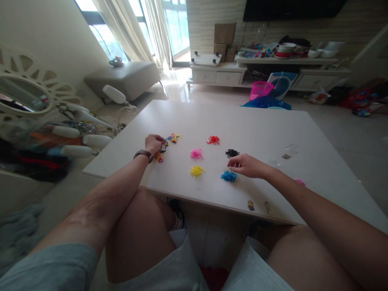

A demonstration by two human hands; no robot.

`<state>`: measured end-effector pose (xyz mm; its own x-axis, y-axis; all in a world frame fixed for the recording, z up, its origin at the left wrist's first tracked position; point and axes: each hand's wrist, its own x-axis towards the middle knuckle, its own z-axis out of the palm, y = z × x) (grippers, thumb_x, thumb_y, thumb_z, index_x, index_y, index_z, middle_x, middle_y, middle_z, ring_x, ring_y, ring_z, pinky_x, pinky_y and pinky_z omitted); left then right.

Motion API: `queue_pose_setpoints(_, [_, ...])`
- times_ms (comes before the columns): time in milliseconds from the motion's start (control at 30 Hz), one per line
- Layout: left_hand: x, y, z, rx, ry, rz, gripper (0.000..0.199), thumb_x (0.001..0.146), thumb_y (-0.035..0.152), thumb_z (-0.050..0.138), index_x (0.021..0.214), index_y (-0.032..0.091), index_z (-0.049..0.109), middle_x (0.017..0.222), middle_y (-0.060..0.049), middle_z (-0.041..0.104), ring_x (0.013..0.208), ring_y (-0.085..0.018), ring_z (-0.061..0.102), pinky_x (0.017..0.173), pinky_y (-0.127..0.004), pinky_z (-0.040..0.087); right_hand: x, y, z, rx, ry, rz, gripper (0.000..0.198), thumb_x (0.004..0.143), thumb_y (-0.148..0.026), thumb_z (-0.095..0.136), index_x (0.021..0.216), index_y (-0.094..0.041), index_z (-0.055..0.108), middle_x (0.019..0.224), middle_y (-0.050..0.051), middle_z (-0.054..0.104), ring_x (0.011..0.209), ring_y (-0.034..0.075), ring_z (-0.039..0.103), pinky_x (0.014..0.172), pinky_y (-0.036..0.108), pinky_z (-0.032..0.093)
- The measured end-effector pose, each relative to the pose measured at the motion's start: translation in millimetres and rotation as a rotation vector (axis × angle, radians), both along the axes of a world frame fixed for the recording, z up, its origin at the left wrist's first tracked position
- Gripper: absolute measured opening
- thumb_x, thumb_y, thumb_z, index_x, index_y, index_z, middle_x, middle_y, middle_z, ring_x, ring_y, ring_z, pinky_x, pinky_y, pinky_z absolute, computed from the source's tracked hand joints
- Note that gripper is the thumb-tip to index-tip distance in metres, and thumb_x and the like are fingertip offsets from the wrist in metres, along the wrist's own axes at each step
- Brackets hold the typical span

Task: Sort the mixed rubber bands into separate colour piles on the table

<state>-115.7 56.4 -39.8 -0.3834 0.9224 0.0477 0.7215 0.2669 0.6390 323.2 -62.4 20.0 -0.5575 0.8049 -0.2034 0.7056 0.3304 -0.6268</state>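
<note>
On the left of the white table (188, 115), my left hand (154, 143) is closed, its fingertips down among a mixed-colour heap of small rubber-band-like pieces (173, 138). What its fingers hold is hidden. My right hand (247, 165) hovers just above the blue pile (228, 176), fingers bent and tips drawn together; anything between them is too small to name. Right behind that hand lies the black pile (232, 153). A pink pile (196, 154), a yellow pile (197, 171) and a red pile (213, 140) sit between my hands.
Near the front edge lie a minion-shaped piece (250, 205) and a small pale piece (267, 207). A clear plastic container (291, 150) rests to the right, with a pink item (299, 182) beside my forearm. Beyond the table stands a pink basket (260, 89).
</note>
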Motion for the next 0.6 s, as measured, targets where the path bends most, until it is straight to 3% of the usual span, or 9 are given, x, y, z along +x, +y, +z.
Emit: queue_pose_setpoints(600, [-10.8,4.4,4.2,-0.110,0.084,-0.051,0.025,0.073,0.017,0.071,0.097,0.013,0.080,0.090,-0.010,0.077,0.079,-0.019,0.067,0.076,-0.026,0.052,-1.3,-1.2,2.9,0.010,-0.020,0.011,0.022,0.083,-0.028,0.059,0.094,-0.017,0.075,0.082,0.006,0.073,0.072,0.017,0.065,0.066,0.027,0.047])
